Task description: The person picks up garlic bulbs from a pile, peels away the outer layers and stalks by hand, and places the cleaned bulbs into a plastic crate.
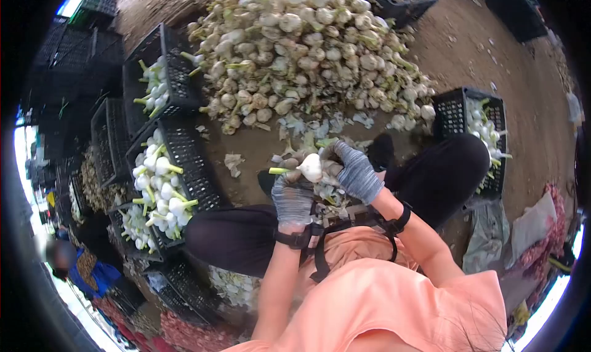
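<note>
A white garlic bulb (310, 167) with a short green stem pointing left is held between my two hands in front of my lap. My left hand (292, 199), in a grey knit glove, is closed with its fingers at the stem and underside of the bulb. Against the bulb's right side press the bent fingers of my right hand (358, 173), gloved the same way. Its fingertips are partly hidden behind the bulb. Loose peelings and stem scraps (332, 195) lie below and behind the hands.
A large heap of unpeeled garlic (308, 56) covers the ground ahead. Black crates of clean white garlic stand at left, one crate (191, 161) beside my knee, and another crate (452, 113) at right. A person in blue (98, 272) is at far left.
</note>
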Tool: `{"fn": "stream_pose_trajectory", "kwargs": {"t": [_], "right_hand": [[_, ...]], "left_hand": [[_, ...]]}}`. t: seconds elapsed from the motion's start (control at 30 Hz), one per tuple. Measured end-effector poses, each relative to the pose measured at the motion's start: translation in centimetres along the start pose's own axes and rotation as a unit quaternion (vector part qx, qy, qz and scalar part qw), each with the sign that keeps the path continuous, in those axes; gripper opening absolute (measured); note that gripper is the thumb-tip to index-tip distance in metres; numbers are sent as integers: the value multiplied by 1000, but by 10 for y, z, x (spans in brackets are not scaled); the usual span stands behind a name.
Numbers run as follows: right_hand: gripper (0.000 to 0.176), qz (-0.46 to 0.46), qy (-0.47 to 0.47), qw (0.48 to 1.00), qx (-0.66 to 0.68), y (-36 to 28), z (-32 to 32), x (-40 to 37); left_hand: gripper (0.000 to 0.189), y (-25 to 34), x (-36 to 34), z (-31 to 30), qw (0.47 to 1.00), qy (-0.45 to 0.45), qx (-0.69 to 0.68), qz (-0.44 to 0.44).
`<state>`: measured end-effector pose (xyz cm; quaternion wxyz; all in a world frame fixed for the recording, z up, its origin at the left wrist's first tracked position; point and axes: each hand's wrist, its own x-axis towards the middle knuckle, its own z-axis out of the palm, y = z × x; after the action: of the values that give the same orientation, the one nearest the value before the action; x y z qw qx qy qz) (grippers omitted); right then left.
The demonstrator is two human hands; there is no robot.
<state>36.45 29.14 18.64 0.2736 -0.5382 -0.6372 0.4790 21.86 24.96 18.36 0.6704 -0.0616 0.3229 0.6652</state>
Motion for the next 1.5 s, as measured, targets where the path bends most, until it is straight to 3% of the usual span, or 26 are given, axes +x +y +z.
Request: {"fn": "stream_pose_trajectory", "kwargs": {"t": [0.03, 0.1, 0.23, 0.3, 0.4, 0.5, 0.57, 0.63, 0.67, 0.7, 0.73, 0.8, 0.83, 0.9, 0.97, 1.03, 1.1, 1.13, 1.2, 1.3, 1.37, 1.4, 1.43, 1.47, 1.5], "right_hand": [[13, -11, -10, 1000, 1, 12, 4, 3], [14, 38, -13, 995, -88, 36, 13, 4], [26, 29, -41, 996, 68, 54, 25, -3], [23, 37, -46, 997, 45, 55, 27, -1], [19, 216, -112, 949, 199, 57, 30, 14], [20, 287, -114, 944, 114, 63, 26, 27], [22, 300, -100, 938, 143, 101, 34, 36], [22, 220, -86, 969, 72, 152, 46, 47], [21, 307, -71, 934, 168, 140, 43, 54], [21, 308, -69, 934, 166, 136, 42, 63], [22, 284, -66, 949, 120, 134, 40, 73], [29, 230, -57, 970, 59, 143, 41, 96], [29, 231, -55, 970, 60, 139, 40, 108], [39, 102, 35, 985, -135, 128, 39, 136], [46, 128, 136, 973, -134, 111, 36, 166], [42, 65, 292, 949, -101, 123, 36, 205], [41, -52, 414, 901, -117, 117, 26, 239], [41, -53, 414, 901, -119, 114, 19, 253], [37, 66, 283, 924, -247, 112, 6, 276], [34, 23, 247, 935, -255, 105, -5, 281], [30, -8, 248, 936, -249, 102, -8, 270], [29, 84, 181, 975, -94, 82, -10, 249], [27, 175, 108, 976, 65, 70, -8, 228], [25, -38, 123, 991, 35, 77, -1, 210], [22, -248, 131, 960, 5, 84, 8, 190]], "left_hand": [[21, 4, 3, -7, 1000, 0, -3, 15], [23, 16, 11, -19, 991, 42, -120, -47], [40, 45, 26, -19, 960, 53, -257, -94], [39, 56, 35, -16, 952, 19, -291, -96], [38, 68, 41, -14, 937, 19, -332, -110], [36, 86, 56, -17, 944, 48, -299, -133], [33, 112, 77, -14, 952, 179, -238, -78], [27, 157, 96, -6, 989, 85, -103, 70], [27, 185, 103, 9, 987, 57, -68, 137], [31, 207, 106, 24, 957, 26, 91, 273], [37, 233, 96, 46, 971, -100, -113, 188], [39, 260, 88, 62, 940, -225, -140, 214], [34, 259, 78, 76, 943, -233, -118, 207], [30, 243, 71, 84, 957, -180, -116, 196], [27, 217, 74, 75, 975, -141, -122, 122], [25, 180, 72, 62, 992, -53, -74, 86], [27, 145, 71, 49, 999, -43, -6, 16], [28, 128, 72, 41, 1000, -15, 27, -6], [28, 97, 73, 31, 994, 34, 93, -40], [27, 64, 80, 16, 988, 42, 137, -56], [27, 51, 84, 13, 966, 45, 255, 4], [35, 52, 83, 15, 938, 54, 343, -2], [35, 47, 85, 16, 939, 55, 338, -3], [41, 39, 88, 16, 918, 7, 386, 90], [47, 33, 89, 17, 883, -41, 430, 182]]}}
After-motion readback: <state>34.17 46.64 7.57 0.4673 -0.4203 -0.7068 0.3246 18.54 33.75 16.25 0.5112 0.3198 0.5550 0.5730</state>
